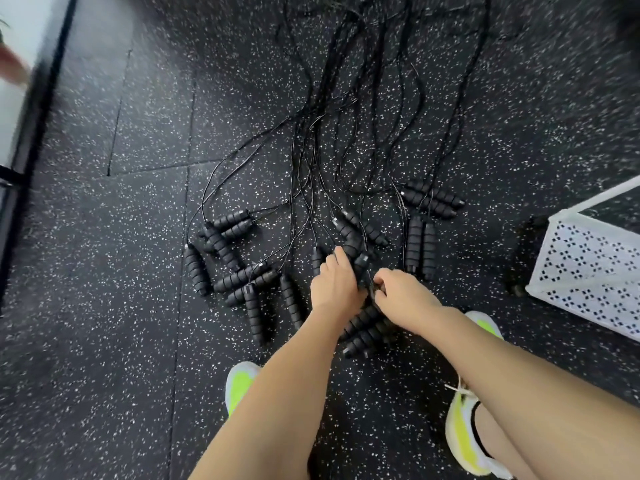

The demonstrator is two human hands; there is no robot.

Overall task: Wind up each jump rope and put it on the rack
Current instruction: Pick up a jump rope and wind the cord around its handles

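About twenty black handles (195, 269), one white rack (588, 275), two shoes (462, 441)

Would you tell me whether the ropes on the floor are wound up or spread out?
Spread out: the cords trail loose across the floor.

Jump rope handles (228, 258) lie scattered on the floor (104, 306) in front of the person's shoes (239, 382), their cords (346, 116) trailing away beyond them. Both hands (334, 282) reach down among the middle handles. A perforated rack (588, 271) stands to the right.
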